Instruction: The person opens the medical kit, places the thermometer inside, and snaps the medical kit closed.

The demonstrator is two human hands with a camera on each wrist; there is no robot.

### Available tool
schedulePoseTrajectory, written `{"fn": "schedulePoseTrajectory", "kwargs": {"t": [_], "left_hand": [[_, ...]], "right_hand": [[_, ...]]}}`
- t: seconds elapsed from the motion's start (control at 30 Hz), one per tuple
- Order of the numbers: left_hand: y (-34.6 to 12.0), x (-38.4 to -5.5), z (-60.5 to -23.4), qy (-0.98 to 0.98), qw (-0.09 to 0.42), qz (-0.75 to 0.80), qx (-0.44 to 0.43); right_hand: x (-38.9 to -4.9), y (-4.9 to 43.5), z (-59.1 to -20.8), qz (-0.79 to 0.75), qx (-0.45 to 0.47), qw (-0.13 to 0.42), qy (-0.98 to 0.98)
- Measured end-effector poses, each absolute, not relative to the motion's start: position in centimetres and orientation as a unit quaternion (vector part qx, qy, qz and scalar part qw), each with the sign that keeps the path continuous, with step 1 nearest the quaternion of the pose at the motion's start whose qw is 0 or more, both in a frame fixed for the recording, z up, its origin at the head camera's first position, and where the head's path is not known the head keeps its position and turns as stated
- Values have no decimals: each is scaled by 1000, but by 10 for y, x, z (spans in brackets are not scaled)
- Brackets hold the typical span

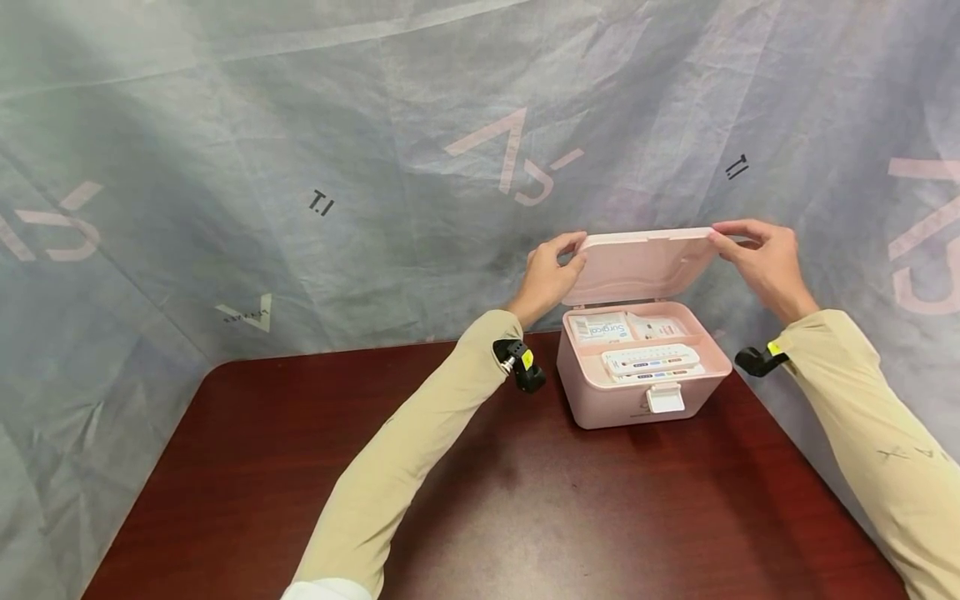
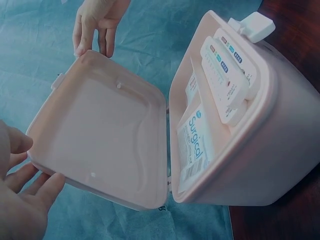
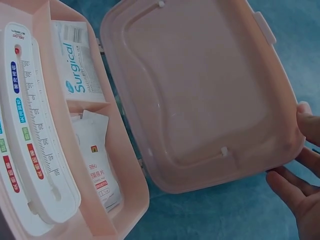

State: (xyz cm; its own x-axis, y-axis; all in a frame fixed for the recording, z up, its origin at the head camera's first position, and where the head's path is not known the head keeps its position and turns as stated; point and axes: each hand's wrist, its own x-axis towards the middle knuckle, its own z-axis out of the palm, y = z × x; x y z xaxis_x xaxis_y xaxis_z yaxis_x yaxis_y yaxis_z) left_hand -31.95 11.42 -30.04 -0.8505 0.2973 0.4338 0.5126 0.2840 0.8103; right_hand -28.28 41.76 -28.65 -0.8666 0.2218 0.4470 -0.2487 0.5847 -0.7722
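A pink storage box (image 1: 637,408) stands near the table's back right, its hinged lid (image 1: 645,267) raised. At the lid's left corner my left hand (image 1: 550,279) pinches the edge between thumb and fingers. My right hand (image 1: 767,265) pinches the opposite corner the same way. Inside the box, white thermometers (image 3: 42,130) with printed scales lie stacked in the front compartment. Behind a divider sit a packet marked "Surgical" (image 2: 196,145) and, in the neighbouring compartment, white packets with red print (image 3: 97,160). A white latch (image 1: 665,398) juts out at the box's front.
The dark red wooden table (image 1: 300,467) extends left and forward of the box. Grey printed fabric (image 1: 375,167) hangs behind the table and along its sides, close behind the lid. Black wrist cameras (image 1: 525,367) are strapped over both beige sleeves.
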Motion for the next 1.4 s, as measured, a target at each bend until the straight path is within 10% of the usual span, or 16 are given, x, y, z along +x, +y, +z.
{"fn": "schedulePoseTrajectory", "kwargs": {"t": [1.4], "left_hand": [[113, -309, -308, -798, 123, -516, -286]], "right_hand": [[-261, 424, -296, 443, 26, 258, -858]]}}
